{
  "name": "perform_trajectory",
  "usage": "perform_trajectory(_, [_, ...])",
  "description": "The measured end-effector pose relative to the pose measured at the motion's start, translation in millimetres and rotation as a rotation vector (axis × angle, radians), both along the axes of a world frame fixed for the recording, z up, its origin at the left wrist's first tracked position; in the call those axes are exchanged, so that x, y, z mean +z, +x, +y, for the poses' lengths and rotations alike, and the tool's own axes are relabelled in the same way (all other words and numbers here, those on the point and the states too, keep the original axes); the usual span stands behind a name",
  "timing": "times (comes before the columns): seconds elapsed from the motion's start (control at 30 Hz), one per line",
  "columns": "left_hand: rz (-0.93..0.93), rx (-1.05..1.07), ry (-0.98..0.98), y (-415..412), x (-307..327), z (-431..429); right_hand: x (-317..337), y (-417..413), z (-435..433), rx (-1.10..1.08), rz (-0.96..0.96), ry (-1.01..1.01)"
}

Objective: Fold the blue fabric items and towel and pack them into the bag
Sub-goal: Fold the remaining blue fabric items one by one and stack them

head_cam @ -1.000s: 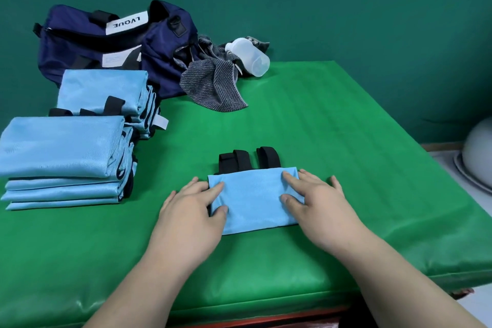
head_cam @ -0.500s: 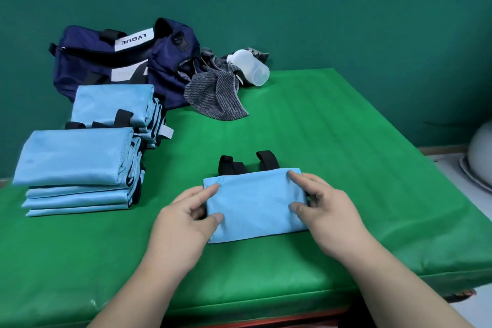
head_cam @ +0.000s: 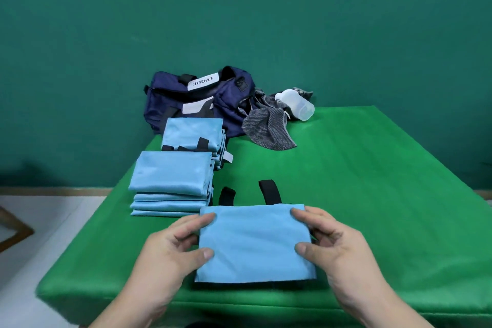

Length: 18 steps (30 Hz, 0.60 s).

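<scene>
A folded light-blue fabric item [head_cam: 253,242] with two black straps at its far edge is held just above the green table [head_cam: 372,194] near the front edge. My left hand [head_cam: 173,247] grips its left side, thumb on top. My right hand [head_cam: 335,245] grips its right side the same way. Two stacks of folded blue items stand to the left: a near stack [head_cam: 171,184] and a far stack [head_cam: 194,136]. The navy bag [head_cam: 197,98] lies at the table's back left. A grey striped towel [head_cam: 269,125] lies crumpled beside the bag.
A translucent white plastic bottle [head_cam: 295,104] lies on its side on the towel at the back. A teal wall rises behind the table. A pale floor and a wooden frame corner [head_cam: 16,229] show at the left.
Both hands went from pressing flat on the folded item to gripping its sides and lifting it toward me. The view has swung, so the stacks and bag appear further right.
</scene>
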State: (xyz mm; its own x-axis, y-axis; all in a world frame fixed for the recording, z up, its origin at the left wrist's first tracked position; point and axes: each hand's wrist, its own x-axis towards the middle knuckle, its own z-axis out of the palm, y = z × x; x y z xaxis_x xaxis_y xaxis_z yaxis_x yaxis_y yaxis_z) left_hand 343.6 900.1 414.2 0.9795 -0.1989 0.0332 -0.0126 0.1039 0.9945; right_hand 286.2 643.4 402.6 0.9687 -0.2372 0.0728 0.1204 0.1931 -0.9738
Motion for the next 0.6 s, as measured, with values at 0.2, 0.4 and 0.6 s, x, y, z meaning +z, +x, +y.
perform_trajectory(0.2, [-0.158,0.097,0.165,48,49,71,36,62,78,0.009,-0.104,-0.006])
perform_trajectory(0.4, [-0.144,0.13,0.316,152,84,116,61,160,129,-0.073,-0.138,-0.159])
perform_trajectory(0.6, [-0.001,0.035,0.468,218,49,134,37,202,148,-0.133,-0.02,-0.481])
